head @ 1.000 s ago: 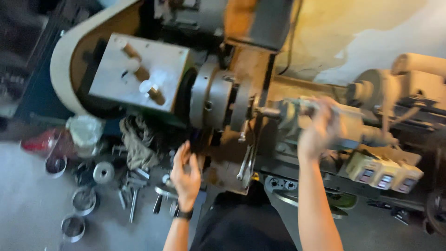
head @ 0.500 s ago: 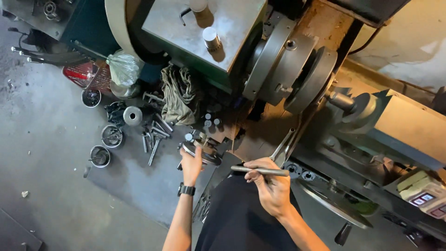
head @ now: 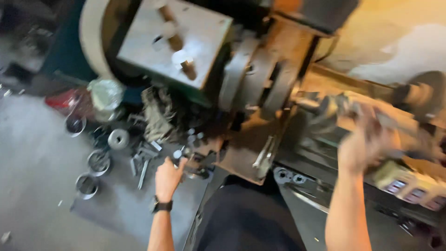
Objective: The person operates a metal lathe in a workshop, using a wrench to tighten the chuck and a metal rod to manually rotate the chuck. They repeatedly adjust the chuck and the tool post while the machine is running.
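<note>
I stand at a large metal lathe whose round chuck [head: 274, 83] is in the middle of the head view. My left hand [head: 168, 179], with a dark watch on the wrist, is curled on a small metal lever [head: 179, 155] at the machine's lower edge. My right hand [head: 367, 144] is raised at the blurred tailstock part [head: 409, 100] to the right of the chuck. Its fingers are curled, but motion blur hides whether they hold anything.
A grey cover plate with pegs [head: 172, 42] tops the headstock. A dirty rag [head: 155, 114] hangs below it. Metal rings [head: 98, 160], a round disc [head: 118, 138], loose bolts, a plastic bag [head: 106, 93] and a red object [head: 62, 100] lie on the floor. A button box [head: 409, 186] sits lower right.
My right hand, which held a thin metal rod low near my body, has risen to the tailstock on the right. My left hand has stayed on the lever. The view swung right.
</note>
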